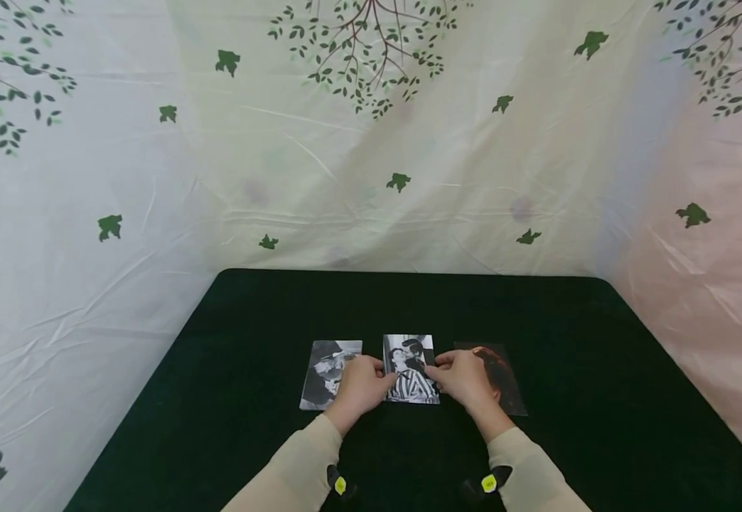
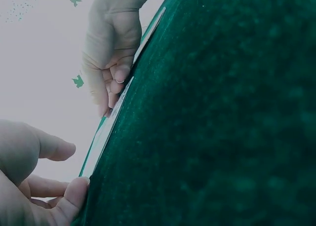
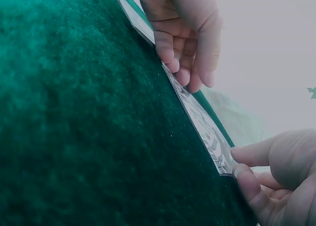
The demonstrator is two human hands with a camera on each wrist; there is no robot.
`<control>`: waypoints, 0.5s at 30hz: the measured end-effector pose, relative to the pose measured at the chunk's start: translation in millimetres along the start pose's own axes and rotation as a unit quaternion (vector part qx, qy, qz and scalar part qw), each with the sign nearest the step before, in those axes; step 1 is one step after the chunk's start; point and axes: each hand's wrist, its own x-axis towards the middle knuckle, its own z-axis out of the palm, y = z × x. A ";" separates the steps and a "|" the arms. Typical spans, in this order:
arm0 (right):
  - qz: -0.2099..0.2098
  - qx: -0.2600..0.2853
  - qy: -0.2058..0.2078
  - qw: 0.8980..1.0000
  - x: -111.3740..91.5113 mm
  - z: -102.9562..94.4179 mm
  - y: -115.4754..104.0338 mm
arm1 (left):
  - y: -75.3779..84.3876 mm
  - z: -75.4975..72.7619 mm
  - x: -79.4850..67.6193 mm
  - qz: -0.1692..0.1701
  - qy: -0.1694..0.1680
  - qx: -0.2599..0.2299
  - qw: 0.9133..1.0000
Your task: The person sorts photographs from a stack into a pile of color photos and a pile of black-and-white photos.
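Note:
Three picture cards lie in a row on a dark green cloth. My left hand (image 1: 362, 387) and right hand (image 1: 463, 377) hold the middle black-and-white photo card (image 1: 412, 387) by its opposite side edges. Two embracing figures, one in stripes, are printed on it. In the right wrist view, the right thumb and a finger (image 3: 252, 157) pinch a near corner of the card (image 3: 207, 132). The left fingers (image 3: 168, 51) touch its other side. A black-and-white card (image 1: 316, 377) is partly behind my left hand; a dark, reddish-figured card (image 1: 508, 387) is partly behind my right.
Green cloth covers the table (image 1: 217, 441), whose far edge meets a pale curtain (image 1: 345, 227) printed with leaves and branches. The curtain also hangs along both sides. Dark wrist bands with yellow-green tags (image 1: 340, 486) sit at both cuffs.

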 end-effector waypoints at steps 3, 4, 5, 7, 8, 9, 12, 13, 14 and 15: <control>0.002 0.002 0.000 1.000 0.7 -1.5 -0.8 | 2.0 0.1 0.6 -0.003 -0.002 -0.004 1.000; 0.003 0.002 0.000 1.000 0.7 -1.7 -1.0 | 2.2 0.3 0.8 -0.007 -0.003 -0.006 1.000; 0.004 0.002 -0.001 1.000 0.7 -1.6 -1.0 | 2.3 0.5 0.8 -0.006 -0.001 -0.007 1.000; 0.006 0.000 0.001 1.000 0.4 -1.2 -1.1 | 2.1 1.5 1.0 -0.007 0.005 -0.009 1.000; 0.008 -0.001 0.002 1.000 0.1 -0.8 -1.1 | 1.8 2.2 1.1 -0.008 0.008 -0.012 1.000; 0.010 -0.002 0.004 1.000 -0.2 -0.3 -1.0 | 1.4 2.9 1.1 -0.011 0.011 -0.017 1.000; 0.016 -0.003 0.007 1.000 -0.8 1.1 -1.1 | 0.5 4.7 0.9 -0.018 0.019 -0.039 0.999; 0.016 -0.003 0.008 1.000 -0.9 1.5 -1.0 | 0.3 5.1 0.8 -0.021 0.022 -0.047 0.998; 0.017 -0.003 0.009 1.000 -0.8 1.6 -1.0 | 0.0 5.4 0.6 -0.022 0.024 -0.055 0.998; 0.016 -0.004 0.010 1.000 -0.8 1.5 -1.1 | -0.1 5.5 0.5 -0.024 0.026 -0.063 0.997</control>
